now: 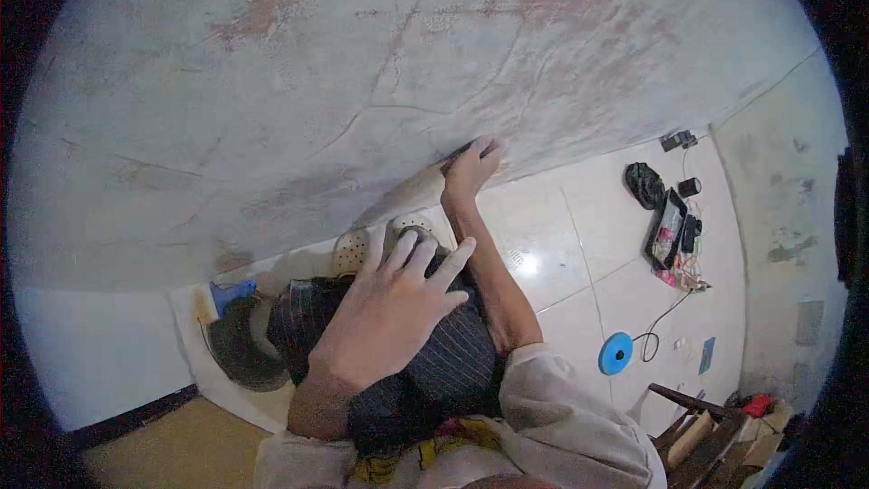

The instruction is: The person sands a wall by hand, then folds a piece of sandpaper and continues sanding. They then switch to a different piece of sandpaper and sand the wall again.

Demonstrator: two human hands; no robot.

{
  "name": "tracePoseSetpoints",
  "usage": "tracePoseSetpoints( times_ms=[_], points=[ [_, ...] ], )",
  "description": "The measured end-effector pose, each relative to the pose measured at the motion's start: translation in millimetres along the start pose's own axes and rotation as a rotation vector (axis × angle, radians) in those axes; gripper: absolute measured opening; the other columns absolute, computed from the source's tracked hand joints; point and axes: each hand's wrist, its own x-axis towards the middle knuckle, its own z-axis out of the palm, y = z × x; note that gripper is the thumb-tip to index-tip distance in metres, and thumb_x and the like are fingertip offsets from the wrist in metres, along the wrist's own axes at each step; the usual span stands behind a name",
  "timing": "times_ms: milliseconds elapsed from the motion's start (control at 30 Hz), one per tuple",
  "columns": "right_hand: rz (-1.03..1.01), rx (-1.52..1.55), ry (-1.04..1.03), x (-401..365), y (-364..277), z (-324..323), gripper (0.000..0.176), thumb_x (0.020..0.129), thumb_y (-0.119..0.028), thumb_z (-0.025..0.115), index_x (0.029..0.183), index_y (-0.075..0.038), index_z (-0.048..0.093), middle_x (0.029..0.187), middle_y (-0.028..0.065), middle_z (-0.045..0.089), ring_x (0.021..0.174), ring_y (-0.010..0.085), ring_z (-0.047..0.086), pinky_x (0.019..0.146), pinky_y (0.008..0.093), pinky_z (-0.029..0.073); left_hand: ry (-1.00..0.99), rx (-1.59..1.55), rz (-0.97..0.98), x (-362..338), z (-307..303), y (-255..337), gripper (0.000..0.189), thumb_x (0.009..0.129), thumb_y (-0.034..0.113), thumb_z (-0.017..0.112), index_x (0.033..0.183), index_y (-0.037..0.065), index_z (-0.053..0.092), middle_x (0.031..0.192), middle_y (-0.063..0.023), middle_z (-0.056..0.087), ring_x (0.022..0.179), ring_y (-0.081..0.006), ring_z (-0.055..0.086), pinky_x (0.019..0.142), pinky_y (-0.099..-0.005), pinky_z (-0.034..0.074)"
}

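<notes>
My left hand (394, 294) hangs in front of my dark striped trousers (457, 353), fingers spread and nothing in it. Whitish dust coats its fingers. My right hand (473, 167) is up against the patchy grey wall (434, 63), its fingers curled. A thin dark edge shows beside these fingers, but what it belongs to is too hidden to name. The wall surface has cracks, smears and reddish patches. Below the wall, pale shoes with holes (351, 252) are on my feet.
To the left stand a dark rounded container (243, 344) and a blue object (233, 293). On the tiled floor to the right lie a black bag (644, 185), an open black case (668, 231), cables and a blue disc (615, 353). Wooden pieces (697, 444) are at lower right.
</notes>
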Motion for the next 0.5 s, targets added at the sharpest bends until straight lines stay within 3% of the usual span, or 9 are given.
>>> tracePoseSetpoints(
  times_ms=[200, 333, 400, 500],
  points=[
    [-0.139, -0.013, 0.097, 3.3, 9.0, 4.3, 0.049, 0.105, -0.026, 0.038, 0.135, 0.012, 0.042, 0.136, 0.0302, 0.049, 0.125, 0.038, 0.049, 0.105, 0.0419, 0.037, 0.018, 0.001, -0.006, -4.3, -1.7, 0.2, 0.053, 0.1, 0.036, 0.05, 0.143, 0.006, 0.045, 0.12, -0.0191, 0.057, 0.122, -0.033, 0.049, 0.111, -0.0531, 0.029],
    [-0.013, 0.191, 0.067, -8.6, -18.6, -1.8, 0.049, 0.105, -0.026, 0.038, 0.136, 0.012, 0.041, 0.134, 0.0299, 0.049, 0.126, 0.0376, 0.048, 0.106, 0.0428, 0.036, 0.02, 0.028, -0.019, -9.5, -5.4, -2.4, 0.052, 0.099, 0.035, 0.05, 0.142, 0.006, 0.046, 0.12, -0.0191, 0.057, 0.122, -0.0335, 0.048, 0.111, -0.0531, 0.029],
    [-0.191, -0.026, 0.021, -18.5, -8.3, 3.4, 0.049, 0.105, -0.026, 0.039, 0.136, 0.012, 0.039, 0.13, 0.0286, 0.051, 0.119, 0.0361, 0.051, 0.102, 0.0423, 0.038, -0.039, 0.029, -0.058, -10.5, -8.2, -3.1, 0.055, 0.098, 0.036, 0.053, 0.145, 0.01, 0.041, 0.134, -0.0166, 0.051, 0.132, -0.0334, 0.043, 0.114, -0.0547, 0.029],
    [-0.118, 0.106, 0.043, -2.5, -13.0, 1.0, 0.049, 0.105, -0.028, 0.04, 0.134, 0.012, 0.04, 0.124, 0.0276, 0.053, 0.113, 0.0347, 0.052, 0.099, 0.0428, 0.04, -0.083, 0.05, -0.076, -7.2, -9.1, -4.1, 0.055, 0.098, 0.036, 0.052, 0.145, 0.01, 0.042, 0.133, -0.017, 0.052, 0.131, -0.0333, 0.044, 0.114, -0.0545, 0.028]
  ],
)
